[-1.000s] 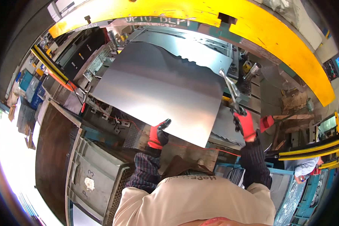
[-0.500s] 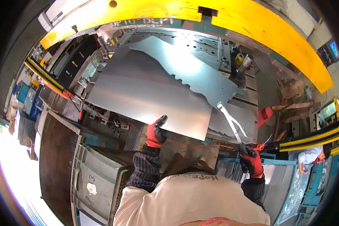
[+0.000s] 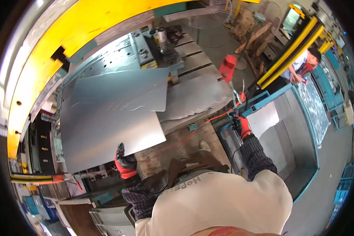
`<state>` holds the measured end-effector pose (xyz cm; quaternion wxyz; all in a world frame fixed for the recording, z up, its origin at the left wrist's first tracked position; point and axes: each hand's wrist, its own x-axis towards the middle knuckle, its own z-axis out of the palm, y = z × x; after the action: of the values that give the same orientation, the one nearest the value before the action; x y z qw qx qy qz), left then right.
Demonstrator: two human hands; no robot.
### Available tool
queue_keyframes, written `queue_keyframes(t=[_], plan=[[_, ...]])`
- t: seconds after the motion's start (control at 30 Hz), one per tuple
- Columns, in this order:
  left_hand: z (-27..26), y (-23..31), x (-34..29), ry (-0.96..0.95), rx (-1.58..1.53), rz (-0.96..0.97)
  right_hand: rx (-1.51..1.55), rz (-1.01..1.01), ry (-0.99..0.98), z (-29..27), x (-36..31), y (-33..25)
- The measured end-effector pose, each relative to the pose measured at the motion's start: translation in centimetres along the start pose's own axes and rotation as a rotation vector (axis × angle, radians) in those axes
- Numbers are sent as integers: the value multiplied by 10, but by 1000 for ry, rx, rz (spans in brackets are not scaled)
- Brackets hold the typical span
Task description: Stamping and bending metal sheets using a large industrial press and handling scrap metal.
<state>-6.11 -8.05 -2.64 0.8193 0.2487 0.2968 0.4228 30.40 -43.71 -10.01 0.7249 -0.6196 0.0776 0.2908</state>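
Observation:
My left hand (image 3: 125,162), in a red and black glove, grips the near edge of a large flat metal sheet (image 3: 106,135), its thumb on top. Over the far part of that sheet lies a second sheet (image 3: 122,89) with a wavy near edge. My right hand (image 3: 240,126), gloved alike, is off to the right beside a blue-framed bin. Its fingers are closed around silver tongs (image 3: 235,95), which point away from me and are hard to make out against red parts behind.
A yellow press beam (image 3: 82,31) arches above the bed (image 3: 200,59). More cut sheet (image 3: 196,96) lies to the right. The blue-framed bin (image 3: 295,157) holds metal pieces. A red hose (image 3: 204,124) crosses near my feet. Another person (image 3: 303,65) works beyond a yellow-black post (image 3: 289,53).
The view has turned to the right. My right hand has swung the tongs away from the sheets, toward the bin. My left hand keeps its grip on the sheet's near edge.

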Motion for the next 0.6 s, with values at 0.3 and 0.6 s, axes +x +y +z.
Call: queue_keyframes(t=[0.3, 0.6], plan=[[24, 2, -18, 29, 86, 92, -28, -19, 67, -49, 133, 63], [-35, -4, -7, -2, 538, 331, -1130, -628, 706, 12, 88, 37]])
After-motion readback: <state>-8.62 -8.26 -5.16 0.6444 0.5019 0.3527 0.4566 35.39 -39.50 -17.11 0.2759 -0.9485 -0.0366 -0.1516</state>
